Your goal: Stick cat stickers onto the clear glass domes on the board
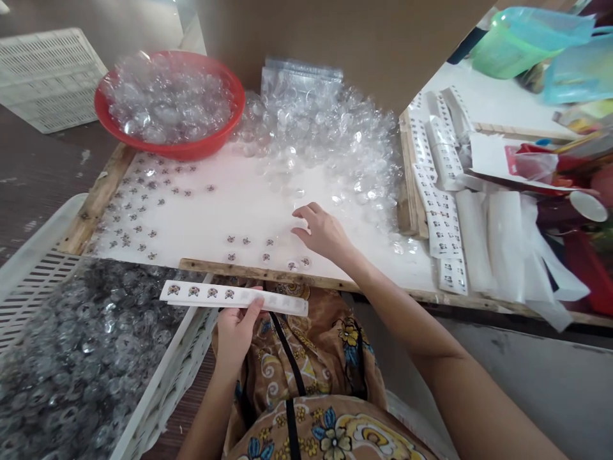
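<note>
A white sticker strip [201, 294] with several small animal-face stickers lies across my left hand [242, 322], its thumb pressed on top, just below the table's front edge. Over the white tabletop [201, 217] my right hand [320, 233] hovers with thumb and forefinger curved towards each other; a clear piece between them is too faint to make out. Several clear discs with animal-face stickers [246, 241] lie left of my right hand, and more sit at the table's left side. Behind it spreads a heap of clear plastic pieces [330, 140].
A red basin [191, 150] of clear pieces stands at the back left. Below it a white crate [167, 358] holds many stickered pieces. Sticker sheets [443, 223] and white rolls [505, 246] lie at the right, beyond a wooden block [410, 191]. Cardboard [335, 38] rises behind.
</note>
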Demonstrator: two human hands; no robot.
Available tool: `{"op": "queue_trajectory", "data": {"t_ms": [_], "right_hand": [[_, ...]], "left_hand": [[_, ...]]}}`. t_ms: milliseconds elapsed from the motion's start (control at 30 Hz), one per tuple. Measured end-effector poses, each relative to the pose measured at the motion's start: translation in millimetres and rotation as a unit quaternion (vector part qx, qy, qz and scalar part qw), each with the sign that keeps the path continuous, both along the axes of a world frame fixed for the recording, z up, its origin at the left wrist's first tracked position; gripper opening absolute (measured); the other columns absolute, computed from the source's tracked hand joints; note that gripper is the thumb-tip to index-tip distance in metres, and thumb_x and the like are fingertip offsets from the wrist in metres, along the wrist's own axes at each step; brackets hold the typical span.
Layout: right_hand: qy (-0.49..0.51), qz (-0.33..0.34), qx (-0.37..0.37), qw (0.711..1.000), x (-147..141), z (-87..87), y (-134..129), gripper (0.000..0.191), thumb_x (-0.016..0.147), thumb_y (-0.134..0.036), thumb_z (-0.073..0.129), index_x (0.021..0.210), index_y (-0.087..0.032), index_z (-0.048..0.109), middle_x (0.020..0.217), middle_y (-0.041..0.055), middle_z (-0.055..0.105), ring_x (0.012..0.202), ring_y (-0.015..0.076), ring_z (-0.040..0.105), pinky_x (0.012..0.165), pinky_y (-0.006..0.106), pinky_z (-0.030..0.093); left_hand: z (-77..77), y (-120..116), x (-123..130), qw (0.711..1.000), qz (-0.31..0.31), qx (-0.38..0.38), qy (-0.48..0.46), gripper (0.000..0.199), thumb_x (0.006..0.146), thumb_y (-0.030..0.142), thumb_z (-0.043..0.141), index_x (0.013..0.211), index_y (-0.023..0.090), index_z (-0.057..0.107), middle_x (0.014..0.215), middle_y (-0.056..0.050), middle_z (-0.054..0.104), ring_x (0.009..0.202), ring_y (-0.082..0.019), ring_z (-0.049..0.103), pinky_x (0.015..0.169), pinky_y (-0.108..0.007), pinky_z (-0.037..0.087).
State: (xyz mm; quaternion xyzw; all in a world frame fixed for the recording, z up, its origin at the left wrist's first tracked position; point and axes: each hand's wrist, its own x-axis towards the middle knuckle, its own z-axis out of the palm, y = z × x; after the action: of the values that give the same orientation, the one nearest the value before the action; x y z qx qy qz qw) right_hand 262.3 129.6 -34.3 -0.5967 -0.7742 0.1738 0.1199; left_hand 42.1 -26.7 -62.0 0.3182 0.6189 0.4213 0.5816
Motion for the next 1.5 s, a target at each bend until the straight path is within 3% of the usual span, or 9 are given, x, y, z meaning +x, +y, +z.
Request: {"op": "queue_trajectory", "data": {"t_ms": [200,367,467,633,833,967,1133,1333,1500], "right_hand": [[0.040,0.028,0.007,0.999,-10,-0.9,5,0.029,0.089,-0.024,0.068,0.117,-0.018,0.062,0.121,0.0117,0.062,0.086,0.0203,0.064,0.073,0.032,0.045],[0.016,0.140,0.020,0.990,-12,-8.6,-16,0.011,0.094,-0.018,0.060,0.102,-0.018,0.067,0.104,0.0094,0.066,0.093,0.0204,0.062,0.074,0.029,0.045],[-0.016,0.147,0.013,0.989,-15,-13.8,-26,0.016,0.098,-0.018,0.051,0.094,-0.016,0.067,0.099,0.0114,0.066,0.089,0.0196,0.061,0.069,0.028,0.043],[0.162,0.047,-0.047,0.985,-11,-12.7,-27,0.010,0.091,-0.013,0.054,0.086,-0.017,0.062,0.090,0.0069,0.065,0.078,0.0151,0.060,0.068,0.026,0.046],[0.370,-0.138,-0.262,0.880,1,-11.7,-18,0.008,0.084,-0.013,0.060,0.077,-0.017,0.057,0.063,-0.0014,0.059,0.055,0.0094,0.056,0.054,0.022,0.049],[0.314,-0.170,-0.225,0.907,10,-11.9,-16,0.007,0.083,-0.011,0.059,0.080,-0.017,0.059,0.066,-0.0002,0.063,0.057,0.0105,0.060,0.058,0.023,0.050],[0.224,-0.093,-0.099,0.965,-4,8.6,-33,0.005,0.086,-0.019,0.060,0.087,-0.019,0.065,0.082,0.0034,0.070,0.067,0.0139,0.062,0.064,0.028,0.049],[0.293,0.118,-0.142,0.938,-71,35.1,-71,0.010,0.085,-0.017,0.067,0.095,-0.019,0.068,0.095,0.0040,0.068,0.081,0.0133,0.063,0.073,0.026,0.050],[0.288,0.108,-0.116,0.944,-93,26.3,-89,0.008,0.085,-0.012,0.067,0.088,-0.019,0.066,0.090,0.0032,0.065,0.079,0.0138,0.061,0.071,0.025,0.047]], "left_hand": [[2.4,2,1,1.000,-0.015,0.013,0.003,0.050,0.074,0.053,0.077,0.103,0.013,0.076,0.089,-0.010,0.078,0.071,-0.024,0.073,0.067,-0.034,0.062],[-0.5,0,-3,1.000,0.001,0.005,0.002,0.049,0.076,0.053,0.076,0.105,0.013,0.076,0.096,-0.011,0.078,0.077,-0.026,0.074,0.072,-0.036,0.063],[1.2,-1,-1,1.000,-0.005,0.004,0.002,0.049,0.076,0.053,0.076,0.105,0.013,0.076,0.094,-0.010,0.078,0.078,-0.026,0.074,0.072,-0.036,0.062],[5.9,-3,4,1.000,-0.014,0.009,0.002,0.049,0.074,0.054,0.077,0.103,0.014,0.077,0.092,-0.010,0.078,0.075,-0.026,0.074,0.071,-0.036,0.062],[7.4,-3,5,1.000,-0.003,0.004,-0.014,0.050,0.072,0.052,0.079,0.104,0.013,0.076,0.091,-0.010,0.078,0.074,-0.025,0.073,0.070,-0.036,0.062],[10.5,-2,6,1.000,0.002,-0.001,-0.019,0.053,0.069,0.054,0.080,0.101,0.012,0.077,0.087,-0.010,0.078,0.072,-0.025,0.073,0.068,-0.036,0.062],[11.2,2,8,1.000,0.002,-0.001,-0.028,0.051,0.068,0.055,0.080,0.098,0.013,0.077,0.085,-0.009,0.077,0.074,-0.026,0.073,0.067,-0.036,0.061],[10.0,5,11,0.999,-0.028,0.033,0.016,0.032,0.073,0.046,0.076,0.078,0.014,0.075,0.071,-0.007,0.074,0.067,-0.025,0.069,0.064,-0.034,0.057],[1.8,1,8,0.994,-0.031,0.087,0.050,0.018,0.075,0.032,0.069,0.067,0.016,0.068,0.067,-0.004,0.069,0.070,-0.022,0.066,0.062,-0.029,0.051]]}}
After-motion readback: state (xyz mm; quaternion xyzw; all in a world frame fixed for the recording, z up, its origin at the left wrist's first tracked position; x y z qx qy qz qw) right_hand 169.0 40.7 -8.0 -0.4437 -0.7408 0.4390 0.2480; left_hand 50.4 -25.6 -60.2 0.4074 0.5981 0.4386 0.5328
